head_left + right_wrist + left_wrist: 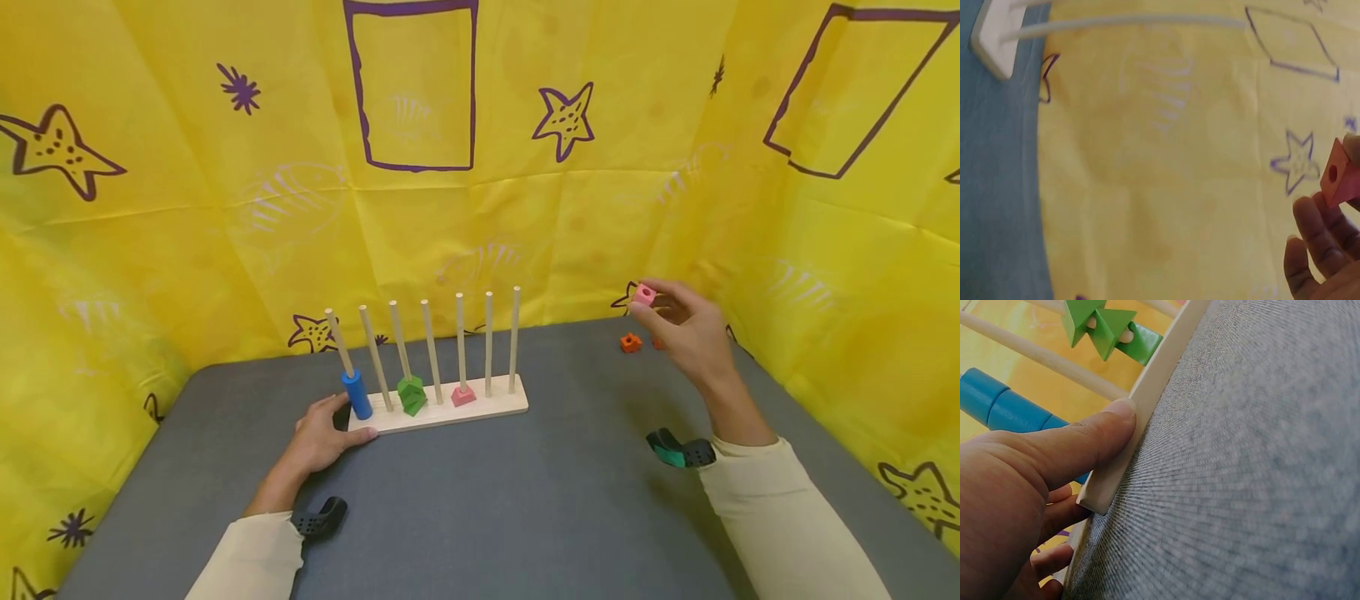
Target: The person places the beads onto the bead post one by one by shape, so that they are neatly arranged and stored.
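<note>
A wooden peg board with several upright pegs stands on the grey table. My left hand grips its left end, the thumb along the front edge in the left wrist view. Beside that hand, blue cylinders are stacked on the leftmost peg. Green angular blocks sit on the third peg, and a pink block is low on the fifth. Raised at the right, my right hand pinches another pink block between thumb and fingers. A round hole shows in its face in the right wrist view.
An orange block lies on the table at the back right, below the raised hand. A second orange piece is partly hidden by that hand. Yellow cloth with drawn stars hangs behind and along both sides.
</note>
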Motion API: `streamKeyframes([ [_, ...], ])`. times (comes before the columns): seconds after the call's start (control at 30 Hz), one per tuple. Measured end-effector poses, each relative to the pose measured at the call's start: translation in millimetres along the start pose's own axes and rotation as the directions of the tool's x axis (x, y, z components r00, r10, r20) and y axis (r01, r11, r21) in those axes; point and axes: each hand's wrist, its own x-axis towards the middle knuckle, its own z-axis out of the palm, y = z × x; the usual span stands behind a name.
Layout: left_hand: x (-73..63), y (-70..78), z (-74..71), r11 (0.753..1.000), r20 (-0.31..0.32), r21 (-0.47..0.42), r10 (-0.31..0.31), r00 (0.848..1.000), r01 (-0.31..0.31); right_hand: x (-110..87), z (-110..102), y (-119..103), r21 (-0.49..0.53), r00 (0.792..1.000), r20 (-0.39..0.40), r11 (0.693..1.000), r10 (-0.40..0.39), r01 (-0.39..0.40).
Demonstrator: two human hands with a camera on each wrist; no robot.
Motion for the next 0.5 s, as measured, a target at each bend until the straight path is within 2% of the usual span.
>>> streamKeyframes([
  [0.17, 0.3, -0.2, -0.8, 1.000, -0.001, 0.000, 0.006, 1.000, -0.006, 7.0, 13, -22, 0.058, 0.992, 0.043, 0.992, -0.116, 0.113],
  [0.5, -0.3, 1.9, -0.8, 1.000, 0.000, 0.017, 0.017, 1.000, -0.017, 18.2, 48, -61, 0.136, 0.968, 0.121, 0.970, -0.218, 0.201],
])
